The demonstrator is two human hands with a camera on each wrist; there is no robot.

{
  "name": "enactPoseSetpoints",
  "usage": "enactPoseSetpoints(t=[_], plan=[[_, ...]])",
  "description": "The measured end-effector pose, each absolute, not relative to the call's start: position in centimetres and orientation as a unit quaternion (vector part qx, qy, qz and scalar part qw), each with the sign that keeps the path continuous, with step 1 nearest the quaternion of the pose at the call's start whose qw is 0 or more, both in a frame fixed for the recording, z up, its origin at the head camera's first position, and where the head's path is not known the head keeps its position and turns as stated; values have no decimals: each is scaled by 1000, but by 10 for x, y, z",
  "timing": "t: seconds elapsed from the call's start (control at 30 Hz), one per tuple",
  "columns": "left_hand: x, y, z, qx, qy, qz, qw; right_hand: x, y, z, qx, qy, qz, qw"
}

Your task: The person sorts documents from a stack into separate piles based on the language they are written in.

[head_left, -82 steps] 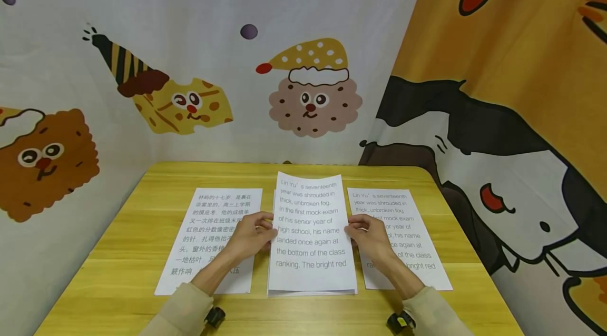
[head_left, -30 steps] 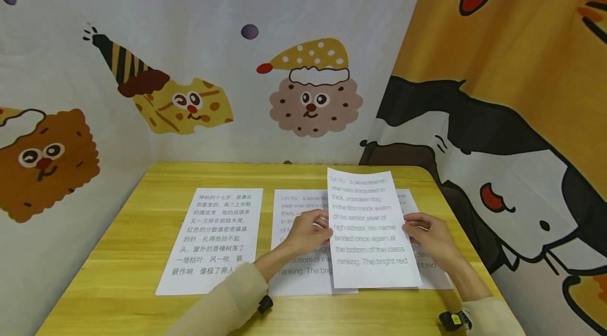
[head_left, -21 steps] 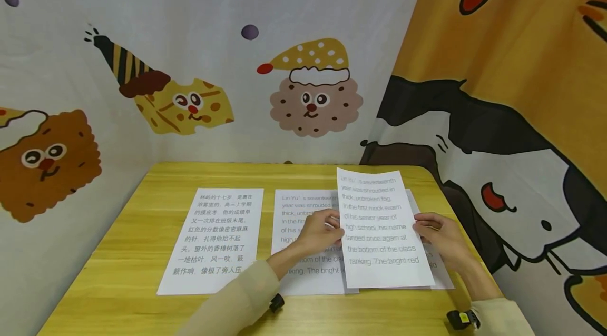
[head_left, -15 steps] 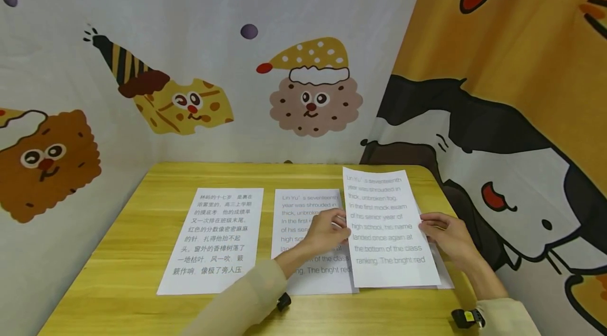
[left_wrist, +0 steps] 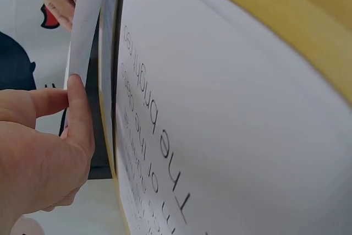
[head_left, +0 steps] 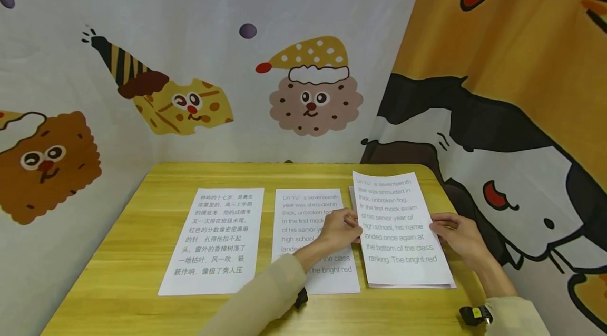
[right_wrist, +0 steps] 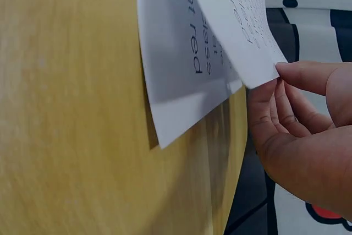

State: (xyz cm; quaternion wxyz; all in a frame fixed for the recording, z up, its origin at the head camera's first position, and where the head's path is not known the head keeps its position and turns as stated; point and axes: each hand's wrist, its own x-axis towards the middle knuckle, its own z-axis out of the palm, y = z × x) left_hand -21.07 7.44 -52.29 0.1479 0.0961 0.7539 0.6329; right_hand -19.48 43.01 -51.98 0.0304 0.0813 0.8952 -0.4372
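Note:
A printed sheet of paper (head_left: 398, 241) with English text is held raised above another printed sheet at the right of the table. My left hand (head_left: 339, 231) pinches its left edge between thumb and fingers, and my right hand (head_left: 459, 236) pinches the right edge. In the right wrist view the lifted sheet (right_wrist: 236, 20) bends upward over the lower sheet (right_wrist: 170, 92), which lies on the wood. The left wrist view has the sheet (left_wrist: 88, 26) nearly edge-on at my left thumb and fingers. Most of the lower sheet is hidden in the head view.
A middle English sheet (head_left: 308, 278) lies flat, partly under my left forearm. Farther left lies a sheet with Chinese text (head_left: 211, 241). The yellow wooden table (head_left: 118, 252) ends at a curtain (head_left: 213, 20) with cartoon prints behind and to the right.
Both hands have carried the sheet rightward from over the middle sheet to over the right one. The middle and left sheets are now more uncovered. Both hands keep their pinch.

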Motion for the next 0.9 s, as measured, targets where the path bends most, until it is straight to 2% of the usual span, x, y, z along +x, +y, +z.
enactPoseSetpoints(t=[0.9], plan=[[-213,87,-535,66,785,602,129,-198,440,-540,102,896,-432,27]])
